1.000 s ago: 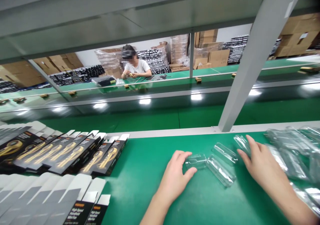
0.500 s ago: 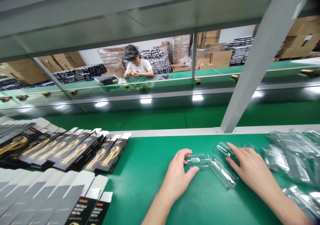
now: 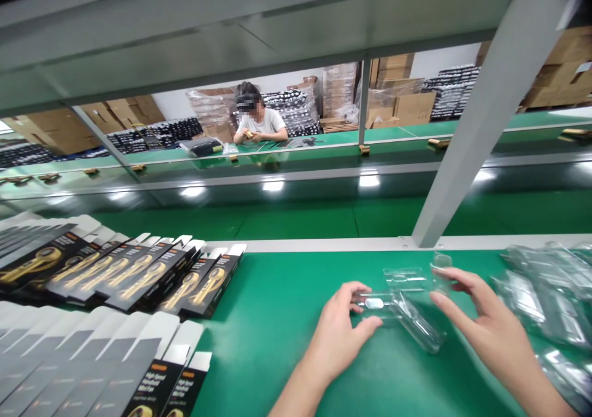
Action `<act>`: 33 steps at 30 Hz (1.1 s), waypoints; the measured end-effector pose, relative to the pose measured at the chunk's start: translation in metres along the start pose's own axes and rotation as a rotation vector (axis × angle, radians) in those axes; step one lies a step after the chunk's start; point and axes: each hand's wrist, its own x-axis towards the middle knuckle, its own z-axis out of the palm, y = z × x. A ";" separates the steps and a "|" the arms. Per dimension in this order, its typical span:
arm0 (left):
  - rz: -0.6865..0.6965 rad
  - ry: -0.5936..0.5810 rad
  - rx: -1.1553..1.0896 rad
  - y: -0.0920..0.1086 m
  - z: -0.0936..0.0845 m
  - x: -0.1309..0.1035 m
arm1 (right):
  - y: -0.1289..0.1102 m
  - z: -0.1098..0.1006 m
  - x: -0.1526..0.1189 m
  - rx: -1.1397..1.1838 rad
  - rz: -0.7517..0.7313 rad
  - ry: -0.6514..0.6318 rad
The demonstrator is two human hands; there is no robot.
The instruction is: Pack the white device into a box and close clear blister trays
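Left grip [image 3: 345, 324] pinches the near end of a clear tray [image 3: 375, 301] lying on the bench [image 3: 277, 318], mid-right. Right grip [image 3: 481, 318] is spread, fingertips [image 3: 439, 271] touching a second tray [image 3: 407, 277] just behind. Third tray [image 3: 419, 326] lies between my hands. Tray pile [image 3: 546, 293] at right edge; boxes [image 3: 139, 275] at left.

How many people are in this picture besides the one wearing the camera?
1. One person sits at the far green bench, behind the shelf frame, hands together on something small. Others may be hidden behind the frame.
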 end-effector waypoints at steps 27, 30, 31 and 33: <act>-0.028 -0.092 -0.578 0.000 0.008 -0.002 | -0.019 0.019 -0.023 -0.172 -0.502 -0.483; -0.043 -0.066 -0.533 0.001 0.006 0.000 | -0.007 0.012 -0.010 -0.213 -0.474 -0.348; -0.050 -0.060 -0.530 0.002 0.005 0.001 | -0.001 0.011 -0.004 -0.245 -0.462 -0.310; -0.055 -0.043 -0.499 0.001 0.004 0.002 | 0.014 0.010 0.007 -0.336 -0.461 -0.303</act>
